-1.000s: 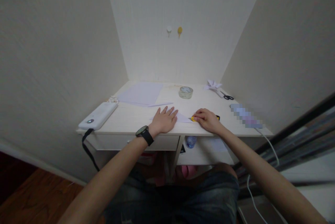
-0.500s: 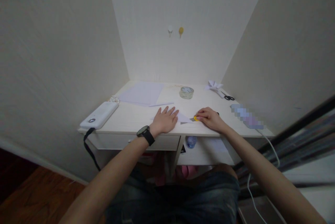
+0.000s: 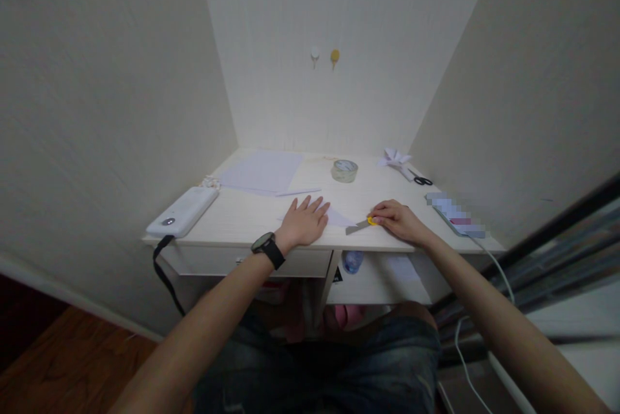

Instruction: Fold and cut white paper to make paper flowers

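Note:
My left hand [image 3: 305,221] lies flat with fingers spread on a folded piece of white paper [image 3: 340,217], whose pointed end sticks out to the right. A dark watch is on that wrist. In my right hand [image 3: 394,219] is a utility knife [image 3: 359,227], gripped near its yellow part with the grey blade pointing left. The blade lies just off the paper's right tip, close to the desk's front edge. Most of the knife's handle is hidden by my fingers.
On the white desk [image 3: 252,217] are paper sheets [image 3: 261,170], a thin folded strip [image 3: 299,192], a tape roll [image 3: 344,171], a folded paper shape [image 3: 394,157], scissors [image 3: 422,180], a phone [image 3: 455,215] with a cable, and a white device [image 3: 183,212] with a black strap.
My right hand has drawn the knife a little to the right, so the blade has come away from the paper's edge. My left hand stays in place.

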`<state>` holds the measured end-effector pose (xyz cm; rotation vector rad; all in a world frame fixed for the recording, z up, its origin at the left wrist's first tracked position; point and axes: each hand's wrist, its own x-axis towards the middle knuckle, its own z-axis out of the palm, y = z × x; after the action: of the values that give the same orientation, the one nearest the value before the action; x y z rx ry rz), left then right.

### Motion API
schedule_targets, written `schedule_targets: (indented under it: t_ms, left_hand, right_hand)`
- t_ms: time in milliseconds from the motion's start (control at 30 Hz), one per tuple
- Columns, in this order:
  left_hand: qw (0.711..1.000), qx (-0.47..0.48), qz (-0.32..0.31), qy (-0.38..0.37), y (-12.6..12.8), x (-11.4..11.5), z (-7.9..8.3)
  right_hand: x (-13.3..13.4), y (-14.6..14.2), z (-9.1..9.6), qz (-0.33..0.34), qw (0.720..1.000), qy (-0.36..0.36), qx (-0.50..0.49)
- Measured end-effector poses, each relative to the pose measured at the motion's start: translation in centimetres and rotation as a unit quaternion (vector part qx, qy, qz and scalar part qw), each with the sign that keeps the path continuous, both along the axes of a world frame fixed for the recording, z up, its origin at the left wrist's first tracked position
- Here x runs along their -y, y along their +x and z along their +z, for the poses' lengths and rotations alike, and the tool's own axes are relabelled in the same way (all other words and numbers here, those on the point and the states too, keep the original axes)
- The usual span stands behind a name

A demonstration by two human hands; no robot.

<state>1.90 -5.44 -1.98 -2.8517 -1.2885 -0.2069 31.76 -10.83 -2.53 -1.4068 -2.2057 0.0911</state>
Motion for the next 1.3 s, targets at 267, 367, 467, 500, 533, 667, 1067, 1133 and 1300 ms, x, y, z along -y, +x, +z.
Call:
schedule_targets:
  t_ms: [267, 367, 467, 500, 533, 667, 1067, 1133, 1300]
  left_hand:
    - [0.996, 0.015, -0.029, 0.087, -0.3, 0.7, 0.9]
    - [0.99, -0.008, -0.088, 0.109, 0.0, 0.9, 1.7]
    - [0.985, -0.036, -0.134, 0.1, 0.5, 0.8, 2.7]
    - [0.983, -0.048, -0.144, 0.099, 0.7, 0.8, 3.1]
    - [0.982, -0.061, -0.152, 0.099, 0.8, 0.9, 3.4]
    - [0.969, -0.121, -0.175, 0.126, 1.4, 1.6, 4.6]
    - [0.975, 0.188, -0.091, 0.077, 0.9, 2.0, 6.8]
    - [0.921, 0.389, -0.027, -0.002, 0.6, 1.3, 7.8]
    - [0.692, 0.677, 0.092, -0.231, 0.2, -0.3, 7.4]
  right_hand:
    - [0.2, 0.8, -0.8, -0.085, 0.996, 0.039, 0.015]
    - [0.1, 0.5, -0.9, -0.115, 0.992, 0.038, 0.041]
    - [0.1, 0.4, -0.9, -0.134, 0.989, 0.043, 0.056]
    - [0.1, 0.4, -1.0, -0.136, 0.988, 0.043, 0.057]
    - [0.1, 0.5, -1.0, -0.137, 0.988, 0.044, 0.058]
    - [0.1, 0.5, -1.1, -0.139, 0.988, 0.042, 0.058]
    - [-0.1, 0.5, -1.2, -0.138, 0.988, 0.044, 0.051]
    - [-0.1, 0.5, -1.2, -0.141, 0.988, 0.043, 0.049]
    - [-0.1, 0.4, -1.1, -0.154, 0.986, 0.036, 0.048]
